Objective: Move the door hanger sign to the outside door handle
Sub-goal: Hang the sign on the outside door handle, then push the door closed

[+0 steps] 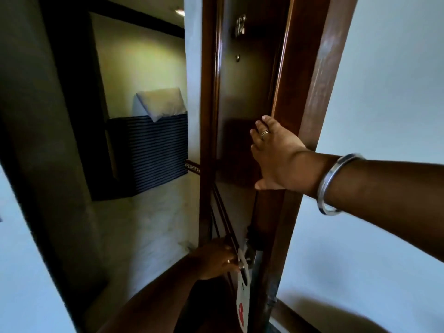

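Far left, through the gap, there's the room: a bed [153,150] with a dark striped cover and a white pillow [159,104] propped at its head, pale floor [153,224] running toward me. Moving right, the dark wooden door [245,92] stands ajar, its outer face toward me, metal digits [241,24] near the top and a small peephole [237,58] under them.

Low and near, my left hand [216,259] is down at the door handle [248,252], fingers curled by the top of the door hanger sign [242,301]. I can't tell whether that grip actually pinches the sign or just touches it. The sign is white with a red mark, hanging down from the metal handle on the door's outer face, its hooked top around the lever.

Further right and higher, my right hand [274,155] lies flat and released, palm on the door face right beside the door frame [312,92], fingers spread, ring on one finger, grasping nothing. A metal bangle [336,183] sits on that wrist. Far right, plain pale wall [396,92].
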The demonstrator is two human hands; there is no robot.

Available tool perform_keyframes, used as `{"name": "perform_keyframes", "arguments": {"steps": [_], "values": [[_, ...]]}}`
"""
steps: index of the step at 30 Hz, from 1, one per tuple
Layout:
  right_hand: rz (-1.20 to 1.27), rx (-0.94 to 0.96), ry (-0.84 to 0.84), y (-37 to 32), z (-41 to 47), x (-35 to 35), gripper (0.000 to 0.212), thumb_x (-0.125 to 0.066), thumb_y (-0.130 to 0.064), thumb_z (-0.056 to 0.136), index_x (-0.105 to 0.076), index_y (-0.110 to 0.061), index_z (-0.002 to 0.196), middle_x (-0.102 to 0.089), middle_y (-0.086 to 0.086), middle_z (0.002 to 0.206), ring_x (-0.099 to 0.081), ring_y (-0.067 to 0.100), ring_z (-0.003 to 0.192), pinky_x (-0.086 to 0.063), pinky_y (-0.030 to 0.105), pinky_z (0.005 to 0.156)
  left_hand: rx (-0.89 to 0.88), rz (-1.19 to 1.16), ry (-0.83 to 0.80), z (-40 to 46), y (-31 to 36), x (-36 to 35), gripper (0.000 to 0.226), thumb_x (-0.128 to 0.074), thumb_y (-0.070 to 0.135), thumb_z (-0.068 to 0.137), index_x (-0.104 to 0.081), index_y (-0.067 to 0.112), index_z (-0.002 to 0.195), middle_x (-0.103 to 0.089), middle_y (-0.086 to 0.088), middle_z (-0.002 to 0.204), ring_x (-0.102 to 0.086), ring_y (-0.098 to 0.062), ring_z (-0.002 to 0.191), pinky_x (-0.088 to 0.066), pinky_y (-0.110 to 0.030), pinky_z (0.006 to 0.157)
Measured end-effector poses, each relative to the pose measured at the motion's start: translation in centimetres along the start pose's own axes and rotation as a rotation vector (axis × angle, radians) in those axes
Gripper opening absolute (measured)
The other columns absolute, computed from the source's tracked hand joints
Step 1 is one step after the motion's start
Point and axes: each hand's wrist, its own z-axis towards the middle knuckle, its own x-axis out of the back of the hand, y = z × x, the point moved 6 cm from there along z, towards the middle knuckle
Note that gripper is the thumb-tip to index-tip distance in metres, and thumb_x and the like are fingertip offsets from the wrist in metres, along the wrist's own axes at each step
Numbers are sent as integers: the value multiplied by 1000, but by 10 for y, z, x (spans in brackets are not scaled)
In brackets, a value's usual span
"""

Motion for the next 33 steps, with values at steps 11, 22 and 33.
{"name": "perform_keyframes", "arguments": {"steps": [11, 22, 33], "values": [[367, 160, 1072, -53, -5, 144, 67, -53, -52, 89, -49, -9, 140, -35, 23, 157, -33, 42, 143, -22, 55, 119, 529, 440, -157, -151, -81, 79, 50, -39, 50, 101, -69, 11, 115, -70, -12, 120, -63, -34, 115, -47, -44, 99], [780, -50, 1384, -70, 80, 135, 89, -51, -64, 87, -25, -11, 153, -29, 22, 159, -26, 40, 147, -26, 58, 117, 753, 593, 897, -274, -38, 272, 83, -31, 63, 95, -21, 8, 156, -32, -17, 161, -33, -34, 147, -33, -46, 116], [1052, 8, 1096, -104, 237, 181, 98, -39, -73, 84, -15, -13, 156, -16, 18, 165, -17, 38, 151, -16, 57, 120, 941, 1081, 603, -240, -112, 322, 97, -57, 59, 87, -15, 6, 157, -18, -18, 166, -12, -34, 154, -2, -47, 124]]}}
